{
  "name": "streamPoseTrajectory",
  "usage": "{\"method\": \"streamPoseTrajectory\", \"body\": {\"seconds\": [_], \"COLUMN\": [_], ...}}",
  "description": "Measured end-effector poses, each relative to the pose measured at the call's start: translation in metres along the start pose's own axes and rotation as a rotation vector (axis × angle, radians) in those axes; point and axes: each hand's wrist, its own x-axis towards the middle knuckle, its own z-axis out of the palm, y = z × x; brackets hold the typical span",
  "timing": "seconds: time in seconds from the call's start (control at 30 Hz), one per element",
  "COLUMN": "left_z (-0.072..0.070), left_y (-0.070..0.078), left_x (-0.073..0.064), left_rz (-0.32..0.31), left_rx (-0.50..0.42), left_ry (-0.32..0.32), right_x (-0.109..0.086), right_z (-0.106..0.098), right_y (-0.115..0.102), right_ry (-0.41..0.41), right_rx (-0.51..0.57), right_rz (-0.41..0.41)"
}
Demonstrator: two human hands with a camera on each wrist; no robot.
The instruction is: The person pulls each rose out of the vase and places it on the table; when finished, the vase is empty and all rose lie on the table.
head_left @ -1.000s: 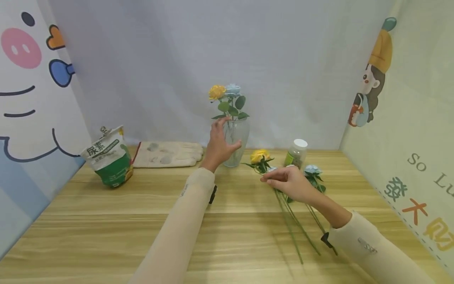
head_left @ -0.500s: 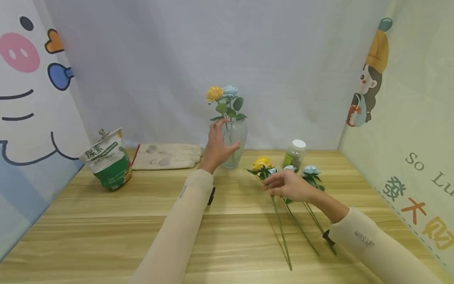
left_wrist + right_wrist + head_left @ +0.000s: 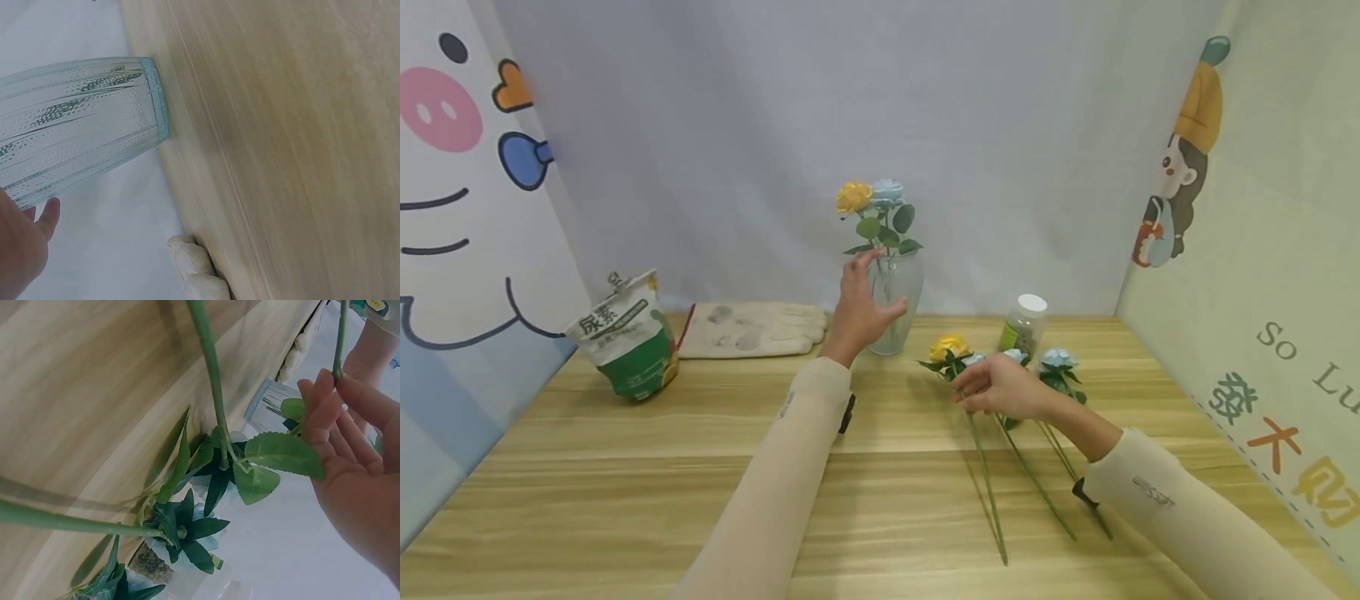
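Observation:
My left hand [image 3: 861, 308] cups the side of a clear ribbed glass vase [image 3: 906, 287], fingers near the rim and thumb across the front. A yellow rose [image 3: 853, 197] and a light blue rose [image 3: 887, 192] stand in it. In the left wrist view the vase [image 3: 81, 119] rests its base on the table, fingertips at its side. My right hand [image 3: 1003, 387] pinches the stem [image 3: 340, 337] of another yellow rose [image 3: 951, 346] between thumb and fingertips, just below the bloom. Several light blue roses [image 3: 1058, 358] lie beside it, partly hidden behind the right hand.
A white-lidded jar [image 3: 1024, 323] stands behind the loose roses. On the left are a pair of cream gloves [image 3: 756, 327] and a clipped green-and-white bag [image 3: 632, 342]. A pale cloth backdrop [image 3: 737, 167] hangs behind the wooden table [image 3: 700, 500].
The yellow rose's stem end has swung left and apart from the blue roses' stems, with the right hand pinching it. The left hand stays at the vase.

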Motion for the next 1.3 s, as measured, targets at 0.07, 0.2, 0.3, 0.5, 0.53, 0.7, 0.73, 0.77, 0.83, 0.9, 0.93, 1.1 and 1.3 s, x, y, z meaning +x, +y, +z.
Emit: {"method": "streamPoseTrajectory", "body": {"seconds": [0.07,0.2,0.3,0.5,0.53,0.7,0.73,0.77,0.83,0.9,0.93,1.1,1.3], "left_z": [0.000,0.001,0.001,0.001,0.001,0.000,0.000,0.000,0.000,0.000,-0.001,-0.002,-0.002], "left_y": [0.000,0.000,0.000,0.000,0.001,0.003,0.003,0.003,0.003,0.003,0.003,0.003,0.003], "left_x": [0.000,0.000,0.000,0.001,0.001,0.000,0.000,0.000,0.000,0.000,0.000,-0.001,-0.001], "left_rz": [0.002,0.009,0.005,-0.011,-0.014,-0.021,-0.019,-0.014,-0.007,-0.002,-0.001,0.001,-0.009], "left_rx": [0.000,-0.003,-0.001,0.004,0.003,0.000,0.000,0.002,0.007,0.008,0.009,0.005,-0.002], "left_ry": [-0.001,0.007,0.010,0.009,0.008,0.003,0.003,0.005,0.009,0.011,0.011,0.009,0.002], "right_x": [0.001,0.003,0.005,0.006,0.007,0.010,0.010,0.010,0.010,0.011,0.011,0.011,0.012], "right_z": [0.001,0.003,0.004,0.007,0.008,0.010,0.010,0.010,0.010,0.010,0.010,0.010,0.010], "right_y": [0.000,0.001,0.003,0.001,0.002,0.009,0.009,0.009,0.010,0.011,0.012,0.013,0.013], "right_ry": [0.002,-0.005,-0.017,-0.028,-0.027,-0.020,-0.019,-0.019,-0.019,-0.020,-0.021,-0.021,-0.006], "right_rx": [-0.003,0.012,0.024,0.032,0.030,0.001,-0.003,-0.008,-0.010,-0.003,-0.001,-0.004,-0.038], "right_rz": [0.007,0.025,0.010,-0.028,-0.027,0.021,0.038,0.055,0.087,0.116,0.127,0.144,0.148]}}
